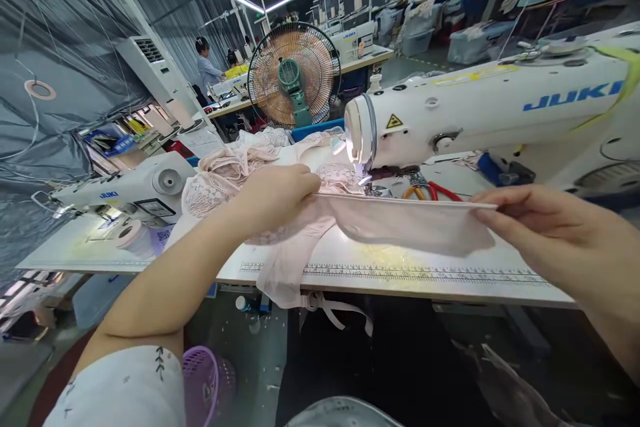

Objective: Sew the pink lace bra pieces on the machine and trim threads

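Observation:
Pale pink bra fabric (405,223) is stretched sideways in front of the sewing machine (400,127). My left hand (287,190) closes on the fabric's top edge, left of the needle area. Its fingertips are partly hidden. At the right, my right hand (537,220) pinches the end of the same band between thumb and fingers. The upper edge runs nearly straight between both hands, just below the presser foot (375,191). Lace cups (205,195) lie bunched at the left, and a strap (345,310) hangs over the table's front edge.
A printed ruler strip (390,272) runs along the table edge. Red-handled pliers or snips (443,192) lie behind the fabric. Another sewing machine (125,190) and a thread cone (134,238) stand left. A large fan (294,77) is behind, and a purple basket (207,380) below.

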Available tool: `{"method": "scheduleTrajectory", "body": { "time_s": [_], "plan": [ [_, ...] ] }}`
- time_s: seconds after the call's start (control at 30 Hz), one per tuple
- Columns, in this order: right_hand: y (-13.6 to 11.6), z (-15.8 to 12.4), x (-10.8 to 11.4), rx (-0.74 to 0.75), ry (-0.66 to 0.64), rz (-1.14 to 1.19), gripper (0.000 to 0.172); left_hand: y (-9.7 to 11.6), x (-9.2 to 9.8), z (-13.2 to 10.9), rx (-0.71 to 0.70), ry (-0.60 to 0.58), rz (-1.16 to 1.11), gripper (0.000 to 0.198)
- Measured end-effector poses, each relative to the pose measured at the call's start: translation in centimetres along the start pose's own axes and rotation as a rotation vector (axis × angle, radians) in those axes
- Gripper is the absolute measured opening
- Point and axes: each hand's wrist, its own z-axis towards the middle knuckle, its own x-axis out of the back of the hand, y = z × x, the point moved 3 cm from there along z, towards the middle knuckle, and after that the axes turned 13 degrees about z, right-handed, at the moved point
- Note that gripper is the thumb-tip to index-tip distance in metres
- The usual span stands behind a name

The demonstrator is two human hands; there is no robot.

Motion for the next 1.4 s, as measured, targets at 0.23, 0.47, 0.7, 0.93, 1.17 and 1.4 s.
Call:
{"method": "scheduleTrajectory", "body": {
  "time_s": [0.23, 0.47, 0.7, 0.93, 1.17, 1.4],
  "plan": [
    [3.2, -4.9, 0.6, 0.608, -0.242, -0.4, 0.011, 7.2, -10.7, -3.2, -0.062, 0.217, 0.08, 0.019],
    [5.9, -11.8, -0.5, 0.459, -0.353, -0.355, 0.021, 10.4, -15.6, -5.9, 0.05, 0.236, -0.249, 0.019],
    [6.1, -13.7, -0.5, 0.254, -0.067, -0.4, 0.011, 9.8, -15.0, -6.2, -0.006, 0.296, -0.295, 0.02],
    [7.7, -16.0, -3.8, -0.861, 0.182, 0.461, 0.05, 9.8, -14.9, -6.3, 0.008, 0.327, -0.33, 0.021],
    [7.5, -15.2, -3.8, -0.886, 0.2, 0.441, 0.041, 9.8, -15.2, -6.2, 0.005, 0.262, -0.329, 0.023],
    [7.8, -16.5, -4.1, -0.933, 0.281, 0.486, 0.045, 10.0, -15.5, -6.3, -0.009, 0.25, -0.281, 0.023]
  ]
}}
